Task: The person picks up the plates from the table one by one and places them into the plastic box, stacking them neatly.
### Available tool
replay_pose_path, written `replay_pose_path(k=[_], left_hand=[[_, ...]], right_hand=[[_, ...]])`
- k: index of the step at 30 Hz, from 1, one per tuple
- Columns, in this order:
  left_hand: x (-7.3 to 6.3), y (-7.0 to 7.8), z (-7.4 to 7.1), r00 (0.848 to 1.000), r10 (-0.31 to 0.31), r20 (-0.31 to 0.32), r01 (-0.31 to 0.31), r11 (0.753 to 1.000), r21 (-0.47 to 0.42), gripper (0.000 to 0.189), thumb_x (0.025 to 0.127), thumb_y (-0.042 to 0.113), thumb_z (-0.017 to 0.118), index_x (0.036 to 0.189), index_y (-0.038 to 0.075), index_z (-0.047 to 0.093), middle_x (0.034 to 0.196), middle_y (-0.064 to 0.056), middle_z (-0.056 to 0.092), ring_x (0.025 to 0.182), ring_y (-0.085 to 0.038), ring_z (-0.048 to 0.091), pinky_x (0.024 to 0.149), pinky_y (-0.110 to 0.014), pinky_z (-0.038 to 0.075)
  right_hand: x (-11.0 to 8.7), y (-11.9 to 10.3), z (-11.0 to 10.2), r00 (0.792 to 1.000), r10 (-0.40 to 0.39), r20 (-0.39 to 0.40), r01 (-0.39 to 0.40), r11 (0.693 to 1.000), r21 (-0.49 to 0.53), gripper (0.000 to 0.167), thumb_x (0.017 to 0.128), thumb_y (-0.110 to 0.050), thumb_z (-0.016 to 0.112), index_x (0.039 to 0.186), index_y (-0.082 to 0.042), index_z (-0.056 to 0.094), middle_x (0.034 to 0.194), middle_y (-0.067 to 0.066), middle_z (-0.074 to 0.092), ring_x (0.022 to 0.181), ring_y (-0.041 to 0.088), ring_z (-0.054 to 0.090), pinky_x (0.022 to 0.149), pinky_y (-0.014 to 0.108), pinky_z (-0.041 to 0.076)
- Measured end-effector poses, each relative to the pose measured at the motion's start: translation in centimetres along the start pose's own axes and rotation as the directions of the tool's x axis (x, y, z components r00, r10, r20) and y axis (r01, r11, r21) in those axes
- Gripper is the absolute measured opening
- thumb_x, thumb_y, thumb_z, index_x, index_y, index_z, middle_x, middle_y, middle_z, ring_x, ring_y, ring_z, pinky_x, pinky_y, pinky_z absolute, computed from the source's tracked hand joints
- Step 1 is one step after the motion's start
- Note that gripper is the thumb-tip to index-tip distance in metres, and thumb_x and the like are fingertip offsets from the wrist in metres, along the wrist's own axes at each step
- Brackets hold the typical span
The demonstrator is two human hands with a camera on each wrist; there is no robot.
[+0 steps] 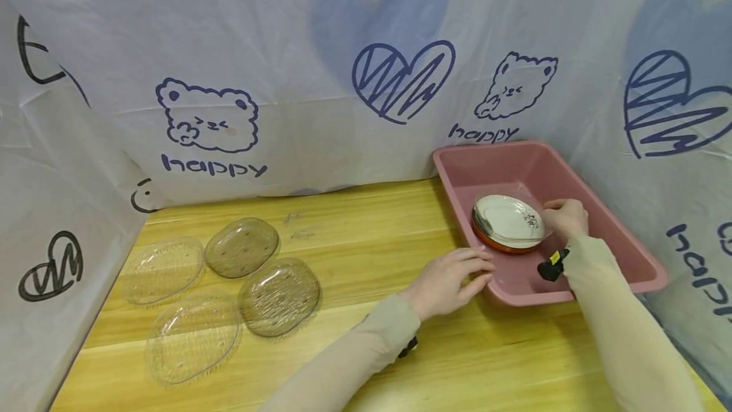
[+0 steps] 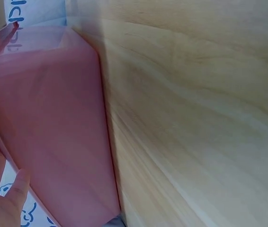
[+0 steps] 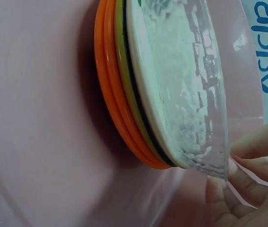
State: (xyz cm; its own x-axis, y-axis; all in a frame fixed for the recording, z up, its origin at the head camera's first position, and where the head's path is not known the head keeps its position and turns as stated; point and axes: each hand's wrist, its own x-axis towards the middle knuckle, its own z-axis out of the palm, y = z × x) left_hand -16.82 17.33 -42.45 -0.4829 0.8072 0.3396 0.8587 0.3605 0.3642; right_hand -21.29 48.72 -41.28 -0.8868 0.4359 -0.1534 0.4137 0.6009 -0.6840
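A stack of plates stands inside a pink basin (image 1: pixel 595 227) on the right. From the bottom it shows orange plates (image 3: pixel 120 113), a green, dark-edged one (image 3: pixel 124 61) and a white plate (image 1: pixel 506 218) with a dark floral print. On top lies a clear textured plate (image 3: pixel 195 94). My right hand (image 1: pixel 567 218) pinches this clear plate's rim at the right side, between thumb and fingers. Near the basin's front left corner my left hand (image 1: pixel 448 281) rests at the rim, fingers loosely extended; the left wrist view shows its thumb (image 2: pixel 18 189) against the rim.
On the wooden table (image 1: pixel 366 227) at left lie two clear plates (image 1: pixel 194 339) (image 1: pixel 162 272) and two smoky brown plates (image 1: pixel 280 297) (image 1: pixel 243 248). A white printed cloth (image 1: pixel 297 81) hangs behind and at both sides, close to the basin.
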Motion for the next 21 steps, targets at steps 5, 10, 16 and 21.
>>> replay_pose_path(k=[5,10,16,21], left_hand=[[0.0,-0.3,-0.4,1.000,0.004,0.014,-0.003,1.000,-0.029,0.034,0.108,0.032,0.047,0.132,0.018,0.066,0.147,0.004,0.057,0.143,-0.010,0.048,0.121,-0.019,0.034],[-0.3,-0.7,-1.5,0.999,-0.018,0.036,0.021,0.996,-0.083,0.033,0.108,0.031,0.047,0.132,0.019,0.065,0.146,0.002,0.057,0.138,-0.011,0.053,0.118,-0.019,0.039],[-1.1,-2.0,-3.4,0.994,-0.101,0.028,0.104,0.987,-0.120,0.032,0.108,0.028,0.047,0.134,0.019,0.064,0.142,0.004,0.060,0.134,-0.011,0.057,0.116,-0.022,0.043],[-2.2,-3.4,-4.4,0.989,-0.146,0.003,0.145,0.983,-0.110,0.031,0.107,0.027,0.049,0.132,0.016,0.064,0.140,0.000,0.062,0.132,-0.016,0.058,0.116,-0.028,0.045]], right_hand=[[-0.4,-0.5,0.1,0.997,-0.025,-0.071,0.028,0.998,0.050,0.049,0.096,-0.016,0.049,0.139,0.006,0.054,0.141,0.030,0.051,0.122,0.040,0.049,0.072,0.028,0.047],[-0.8,-1.5,0.4,0.985,-0.068,-0.156,0.077,0.995,0.055,0.046,0.100,-0.021,0.045,0.138,0.002,0.057,0.138,0.025,0.056,0.120,0.034,0.051,0.073,0.021,0.043],[-1.7,-3.7,0.8,0.970,-0.156,-0.187,0.168,0.984,0.054,0.043,0.103,-0.027,0.046,0.135,-0.002,0.061,0.129,0.018,0.061,0.099,0.013,0.054,0.075,0.018,0.043],[-2.7,-6.4,1.1,0.965,-0.207,-0.158,0.229,0.964,0.138,0.042,0.104,-0.027,0.048,0.136,-0.003,0.059,0.116,0.007,0.064,0.084,-0.004,0.056,0.071,0.011,0.051]])
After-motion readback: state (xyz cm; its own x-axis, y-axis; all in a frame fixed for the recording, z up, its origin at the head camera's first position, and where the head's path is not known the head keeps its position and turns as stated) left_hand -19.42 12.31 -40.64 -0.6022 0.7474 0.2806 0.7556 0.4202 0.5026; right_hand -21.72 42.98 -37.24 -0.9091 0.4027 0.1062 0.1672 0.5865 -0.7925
